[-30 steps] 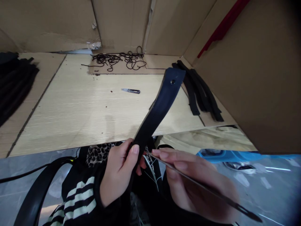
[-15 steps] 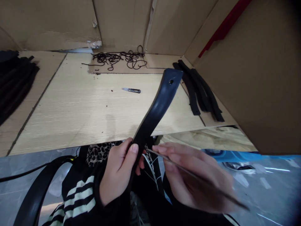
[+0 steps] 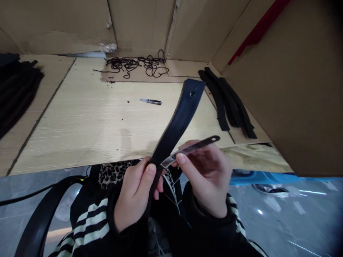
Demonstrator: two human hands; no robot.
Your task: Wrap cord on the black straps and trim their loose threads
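Note:
My left hand is closed around a long, curved black strap. The strap slants up over the table, a small round hole near its wide upper end; its lower part runs down behind my fingers. Pinched between thumb and fingers of my right hand is a thin steel ruler with a hole in its rounded end. The ruler's other end meets the strap's edge just beside my left thumb. Thread snips lie on the table beyond both hands.
Tangled dark cord lies at the back of the table. More black straps are on the right, and a dark pile is on the left. Cardboard walls stand behind and at the right.
My right hand has moved left and turned, so the ruler now points up to the right with its face showing, its lower end against the strap. My left hand keeps its grip.

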